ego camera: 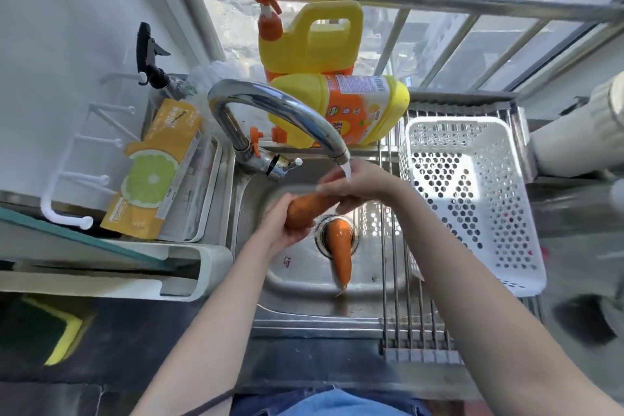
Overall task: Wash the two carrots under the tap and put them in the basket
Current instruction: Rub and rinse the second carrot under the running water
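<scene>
One orange carrot point(309, 211) is held over the steel sink point(304, 300), under the curved chrome tap point(280, 111), which runs water onto it. My left hand point(280, 230) grips its thick end from below. My right hand point(358, 184) closes over its thin end right at the stream. A second carrot point(340, 252) lies in the sink bottom, its thick end on the drain and its tip pointing toward me. The white perforated basket point(520, 284) stands empty on a roll-up rack to the right of the sink.
Two yellow detergent jugs point(310, 40) stand and lie behind the tap. A lemon-print packet point(158, 176) rests in a tray at the left, below a black spray bottle point(148, 57). A green-yellow sponge point(64, 331) lies at the lower left. A white cylinder point(580, 142) is at the right.
</scene>
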`<act>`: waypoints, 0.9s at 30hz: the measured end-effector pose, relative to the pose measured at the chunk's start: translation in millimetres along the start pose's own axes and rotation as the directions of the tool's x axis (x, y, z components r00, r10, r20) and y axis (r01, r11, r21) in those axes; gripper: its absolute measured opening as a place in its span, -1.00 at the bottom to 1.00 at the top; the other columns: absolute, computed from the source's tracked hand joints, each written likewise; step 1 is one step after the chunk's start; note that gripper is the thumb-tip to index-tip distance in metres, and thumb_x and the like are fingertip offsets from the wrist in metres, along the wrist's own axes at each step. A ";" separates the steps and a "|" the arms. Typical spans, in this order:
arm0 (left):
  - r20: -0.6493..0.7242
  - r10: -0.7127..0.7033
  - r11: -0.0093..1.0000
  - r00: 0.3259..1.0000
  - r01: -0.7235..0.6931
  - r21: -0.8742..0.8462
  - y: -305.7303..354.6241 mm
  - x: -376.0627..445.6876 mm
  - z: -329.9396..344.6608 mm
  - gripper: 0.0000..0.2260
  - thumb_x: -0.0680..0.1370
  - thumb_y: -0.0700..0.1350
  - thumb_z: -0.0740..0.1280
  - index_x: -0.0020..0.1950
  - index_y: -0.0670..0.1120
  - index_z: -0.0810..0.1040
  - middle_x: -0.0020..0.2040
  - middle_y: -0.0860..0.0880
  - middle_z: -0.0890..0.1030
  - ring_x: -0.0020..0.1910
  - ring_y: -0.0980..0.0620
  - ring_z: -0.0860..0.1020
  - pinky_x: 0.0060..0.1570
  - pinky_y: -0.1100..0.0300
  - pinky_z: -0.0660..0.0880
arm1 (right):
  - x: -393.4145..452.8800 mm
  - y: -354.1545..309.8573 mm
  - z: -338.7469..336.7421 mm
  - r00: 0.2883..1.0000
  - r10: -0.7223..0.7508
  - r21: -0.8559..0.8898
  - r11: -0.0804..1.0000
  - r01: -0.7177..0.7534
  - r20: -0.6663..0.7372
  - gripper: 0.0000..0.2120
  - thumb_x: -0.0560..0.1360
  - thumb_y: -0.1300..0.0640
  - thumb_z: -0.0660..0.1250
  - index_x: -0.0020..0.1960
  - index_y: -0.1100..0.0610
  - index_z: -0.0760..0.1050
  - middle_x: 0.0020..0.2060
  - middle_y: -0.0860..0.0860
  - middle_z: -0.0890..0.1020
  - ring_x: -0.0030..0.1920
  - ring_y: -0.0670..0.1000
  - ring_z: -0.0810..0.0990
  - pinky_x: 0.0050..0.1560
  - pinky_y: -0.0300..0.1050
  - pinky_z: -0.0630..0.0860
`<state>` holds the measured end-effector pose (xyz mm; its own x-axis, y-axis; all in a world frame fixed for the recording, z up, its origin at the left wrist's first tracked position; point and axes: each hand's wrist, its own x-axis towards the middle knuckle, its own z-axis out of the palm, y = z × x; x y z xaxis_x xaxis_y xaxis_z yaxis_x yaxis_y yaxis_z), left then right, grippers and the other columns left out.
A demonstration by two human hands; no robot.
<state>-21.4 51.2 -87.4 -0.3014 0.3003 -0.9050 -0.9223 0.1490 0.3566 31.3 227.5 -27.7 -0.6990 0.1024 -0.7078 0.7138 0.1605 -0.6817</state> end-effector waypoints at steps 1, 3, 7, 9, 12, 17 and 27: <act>0.028 -0.020 1.000 0.999 0.019 0.017 -0.5 -5.1 -0.4 -0.67 0.58 0.02 0.25 0.19 -0.21 0.43 -0.16 -0.21 0.56 -0.33 -0.05 0.56 -0.46 0.24 0.55 | -4.3 -0.5 -3.2 1.000 -0.009 0.173 0.985 0.012 -0.016 -0.66 0.44 0.12 0.49 0.12 0.29 0.56 -0.15 0.15 0.66 -0.36 0.00 0.64 -0.35 -0.23 0.61; 0.095 -0.078 0.995 0.992 0.071 0.067 -2.5 -15.8 -1.5 -0.59 0.59 0.10 0.24 0.10 -0.28 0.46 -0.29 -0.20 0.58 -0.43 -0.01 0.57 -0.46 0.25 0.56 | -8.0 0.7 -0.3 0.994 0.029 0.439 0.898 0.021 -0.107 -0.77 0.47 0.18 0.45 0.04 0.30 0.57 -0.20 0.13 0.64 -0.33 0.00 0.63 -0.35 -0.23 0.62; 0.280 -0.226 0.962 0.933 0.169 0.215 -10.4 -32.0 0.3 -0.48 0.58 0.18 0.19 0.06 -0.31 0.51 -0.23 -0.23 0.65 -0.37 -0.01 0.62 -0.34 0.22 0.63 | 0.0 7.9 29.0 0.925 0.145 0.610 0.785 0.109 -0.352 -0.83 0.58 0.05 0.30 -0.08 0.15 0.52 -0.29 0.04 0.65 -0.27 0.00 0.59 -0.33 -0.23 0.53; 0.352 -0.252 0.944 0.901 0.150 0.294 -11.1 -39.0 8.8 -0.63 0.54 0.03 0.30 0.12 -0.27 0.50 -0.14 -0.22 0.66 -0.25 -0.04 0.66 -0.22 0.15 0.65 | 5.6 9.0 43.2 0.946 0.153 0.777 0.615 0.135 -0.286 -0.82 0.60 0.02 0.26 -0.09 0.12 0.46 -0.29 0.05 0.65 -0.28 0.01 0.61 -0.20 -0.07 0.57; 0.360 -0.203 0.887 0.911 0.014 0.462 -10.5 -45.1 23.5 -0.88 0.47 -0.33 0.39 -0.03 -0.17 0.55 -0.17 -0.12 0.63 -0.20 -0.03 0.63 -0.09 0.03 0.62 | 11.8 6.7 56.1 0.957 0.167 0.826 0.553 0.109 -0.239 -0.78 0.58 0.05 0.31 -0.15 0.16 0.40 -0.47 0.00 0.48 -0.52 -0.06 0.45 -0.42 -0.14 0.52; 0.017 0.087 0.803 0.996 -0.080 0.590 -30.0 -39.1 48.2 -0.89 0.36 -0.31 0.37 -0.17 -0.16 0.52 -0.35 -0.10 0.59 -0.43 0.00 0.56 -0.35 0.11 0.56 | 18.8 -7.5 54.3 0.844 0.394 0.763 0.646 0.028 -0.364 -0.63 0.55 0.03 0.31 -0.35 0.17 0.36 -0.58 0.05 0.38 -0.61 0.00 0.34 -0.50 -0.18 0.41; 0.173 0.180 0.727 0.968 -0.250 0.639 -11.8 -43.8 49.4 -0.97 0.42 -0.25 0.31 -0.17 -0.15 0.48 -0.34 -0.10 0.59 -0.43 -0.04 0.56 -0.49 0.16 0.51 | 23.2 -17.7 45.3 0.776 0.392 0.652 0.757 0.034 -0.495 -0.76 0.50 0.22 0.22 -0.34 0.17 0.42 -0.46 0.10 0.50 -0.46 0.09 0.50 -0.34 -0.07 0.51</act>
<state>14.7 82.7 -40.5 -0.4159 0.4809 -0.7719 -0.4408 0.6358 0.6336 4.4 182.6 -40.5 -0.2843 0.6280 -0.7244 0.5457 -0.5152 -0.6609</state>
